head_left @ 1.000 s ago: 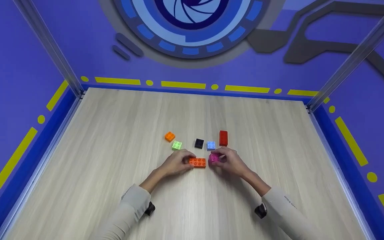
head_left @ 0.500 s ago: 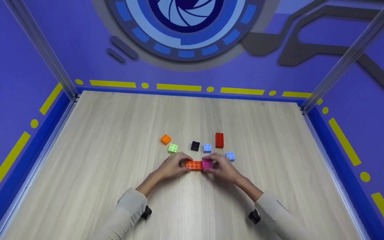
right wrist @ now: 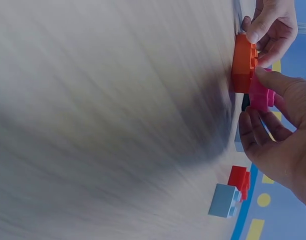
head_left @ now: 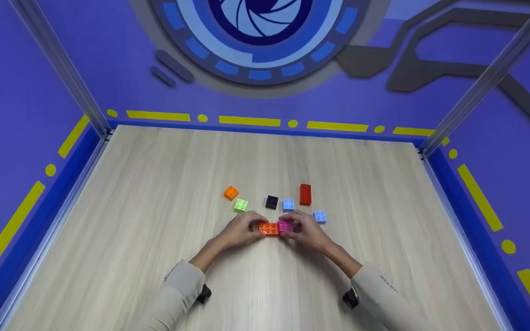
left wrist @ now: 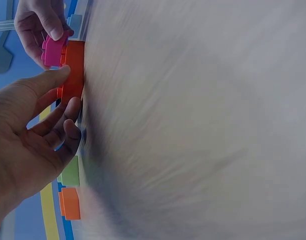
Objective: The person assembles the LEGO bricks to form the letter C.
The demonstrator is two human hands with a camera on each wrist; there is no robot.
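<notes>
A long orange-red toy building brick (head_left: 268, 229) lies on the table, its left end pinched between the thumb and fingers of my left hand (head_left: 242, 228). My right hand (head_left: 308, 232) pinches a small pink building brick (head_left: 284, 225) by its sides. The pink brick sits over the right end of the orange-red brick, on its studs. In the left wrist view, the pink brick (left wrist: 53, 50) looks slightly tilted against the stud side of the orange-red brick (left wrist: 73, 70). The right wrist view shows my right thumb and fingers around the pink brick (right wrist: 261, 93).
Behind the hands lie a small orange brick (head_left: 231, 192), a light green brick (head_left: 241, 205), a black brick (head_left: 272, 202), a light blue brick (head_left: 288, 205) and a longer red brick (head_left: 305, 194). Another light blue brick (head_left: 320, 217) lies just beyond my right hand. Blue-purple walls (head_left: 265, 103) border the table.
My right hand has moved left with the pink brick, from beside the orange-red brick onto its right end. The second light blue brick has come into sight. My left hand keeps its grip.
</notes>
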